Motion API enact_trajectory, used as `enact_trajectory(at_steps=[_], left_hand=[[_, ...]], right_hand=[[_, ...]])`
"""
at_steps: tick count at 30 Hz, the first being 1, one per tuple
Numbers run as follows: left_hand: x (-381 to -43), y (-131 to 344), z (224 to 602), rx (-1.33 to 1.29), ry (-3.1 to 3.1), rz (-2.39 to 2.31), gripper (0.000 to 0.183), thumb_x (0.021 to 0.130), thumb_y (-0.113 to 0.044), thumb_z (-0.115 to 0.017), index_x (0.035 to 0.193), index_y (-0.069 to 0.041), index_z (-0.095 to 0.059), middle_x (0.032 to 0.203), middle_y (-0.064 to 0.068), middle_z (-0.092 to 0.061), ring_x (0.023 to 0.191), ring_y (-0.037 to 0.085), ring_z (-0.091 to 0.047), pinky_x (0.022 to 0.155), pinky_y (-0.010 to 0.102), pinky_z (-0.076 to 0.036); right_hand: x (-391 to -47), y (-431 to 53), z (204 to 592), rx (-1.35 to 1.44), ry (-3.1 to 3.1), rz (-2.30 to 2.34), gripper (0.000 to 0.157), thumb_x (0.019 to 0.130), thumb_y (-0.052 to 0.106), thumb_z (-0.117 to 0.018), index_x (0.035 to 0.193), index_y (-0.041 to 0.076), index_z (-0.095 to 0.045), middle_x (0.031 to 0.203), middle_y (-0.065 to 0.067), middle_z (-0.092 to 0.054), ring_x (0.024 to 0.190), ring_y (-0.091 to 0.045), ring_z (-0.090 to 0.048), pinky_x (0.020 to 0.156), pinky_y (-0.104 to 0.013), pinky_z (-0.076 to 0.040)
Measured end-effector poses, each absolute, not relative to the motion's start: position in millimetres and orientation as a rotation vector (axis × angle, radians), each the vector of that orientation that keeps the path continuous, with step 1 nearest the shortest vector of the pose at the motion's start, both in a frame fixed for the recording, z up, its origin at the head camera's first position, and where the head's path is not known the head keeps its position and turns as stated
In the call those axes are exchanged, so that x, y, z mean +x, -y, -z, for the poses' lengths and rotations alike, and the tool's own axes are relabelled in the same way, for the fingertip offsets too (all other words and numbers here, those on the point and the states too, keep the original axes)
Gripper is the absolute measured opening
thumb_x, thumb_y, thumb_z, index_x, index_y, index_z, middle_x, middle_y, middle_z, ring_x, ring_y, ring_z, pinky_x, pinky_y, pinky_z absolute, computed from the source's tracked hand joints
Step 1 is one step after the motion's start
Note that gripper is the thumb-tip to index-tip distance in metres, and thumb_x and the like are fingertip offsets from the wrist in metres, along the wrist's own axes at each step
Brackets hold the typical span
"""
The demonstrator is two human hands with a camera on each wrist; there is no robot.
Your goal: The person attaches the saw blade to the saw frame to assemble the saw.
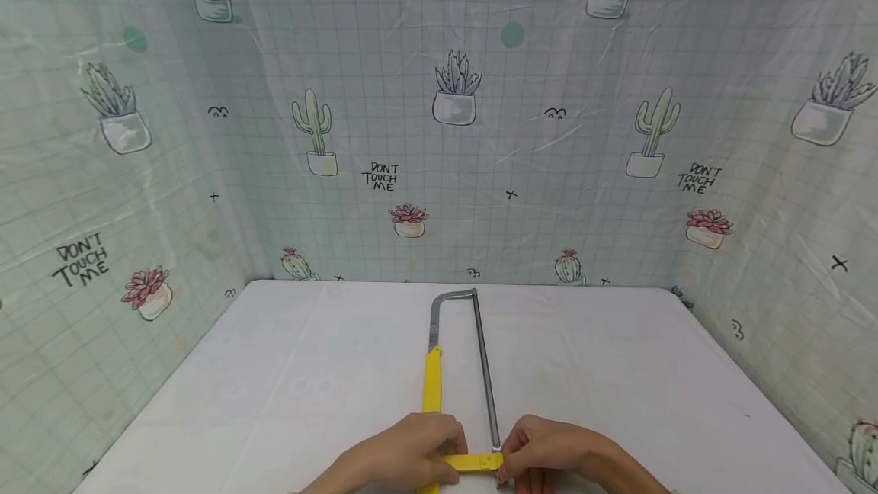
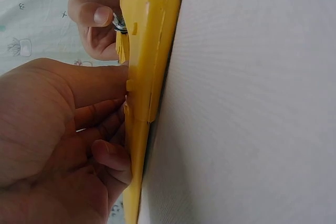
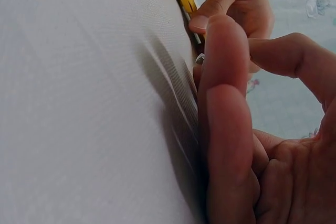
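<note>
A hacksaw (image 1: pixel 432 380) with a yellow handle and frame lies on the white table, its grey bowed end pointing away from me. Along its right side runs the long grey blade (image 1: pixel 485 372). My left hand (image 1: pixel 411 448) grips the yellow frame at the near corner, thumb and fingers on either side in the left wrist view. With thumb and forefinger my right hand (image 1: pixel 549 448) pinches the small metal screw (image 2: pixel 120 23) at the blade's near end, by the yellow crosspiece (image 1: pixel 473 463). My right fingertips partly hide that screw.
The white table (image 1: pixel 309 372) spreads out around the hacksaw on both sides. A pale sheet (image 1: pixel 480 158) printed with cacti hangs behind the table and along its left and right edges.
</note>
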State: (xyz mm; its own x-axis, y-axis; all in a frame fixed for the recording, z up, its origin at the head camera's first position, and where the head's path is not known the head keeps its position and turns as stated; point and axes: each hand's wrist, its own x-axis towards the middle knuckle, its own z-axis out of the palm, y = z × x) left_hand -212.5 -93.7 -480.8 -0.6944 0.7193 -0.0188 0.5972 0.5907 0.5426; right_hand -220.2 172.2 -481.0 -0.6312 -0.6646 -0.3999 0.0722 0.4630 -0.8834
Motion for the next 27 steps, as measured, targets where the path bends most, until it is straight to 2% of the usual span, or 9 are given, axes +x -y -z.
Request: enact_trajectory(at_steps=[8,15,21,27], left_hand=[[-210.8,92.3,480.0,1.076,-2.600,-0.726,0.016,0.090,-0.028,-0.078,0.102,-0.025,-0.068,0.091,-0.022,-0.060,0.081,-0.006,-0.052,0.075,0.018,-0.047],[-209.9,93.1,478.2,1.091,-2.608,-0.709,0.015,0.091,-0.029,-0.077,0.102,-0.026,-0.068,0.091,-0.023,-0.059,0.081,-0.007,-0.052,0.074,0.017,-0.046],[-211.6,92.9,478.0,1.101,-2.612,-0.712,0.015,0.091,-0.028,-0.078,0.103,-0.025,-0.068,0.090,-0.022,-0.059,0.080,-0.006,-0.051,0.073,0.017,-0.046],[-212.0,92.8,481.2,1.115,-2.595,-0.734,0.014,0.091,-0.028,-0.077,0.102,-0.026,-0.068,0.091,-0.023,-0.060,0.080,-0.007,-0.052,0.074,0.016,-0.047]], right_hand=[[-220.4,-172.4,481.6,-0.486,-1.963,1.226,0.016,0.087,0.021,-0.069,0.080,0.009,-0.075,0.058,0.008,-0.063,0.045,0.000,-0.051,0.046,-0.014,-0.043],[-222.8,-171.2,482.3,-0.480,-1.923,1.256,0.014,0.086,0.017,-0.069,0.080,0.006,-0.075,0.055,0.009,-0.061,0.044,0.000,-0.050,0.044,-0.013,-0.041],[-223.5,-169.9,480.7,-0.476,-1.882,1.279,0.009,0.086,0.012,-0.069,0.078,0.009,-0.071,0.054,0.011,-0.060,0.045,0.001,-0.051,0.045,-0.012,-0.041],[-224.0,-171.1,481.1,-0.503,-1.843,1.283,0.012,0.087,0.010,-0.067,0.075,0.011,-0.065,0.055,0.012,-0.059,0.046,0.001,-0.050,0.046,-0.012,-0.041]])
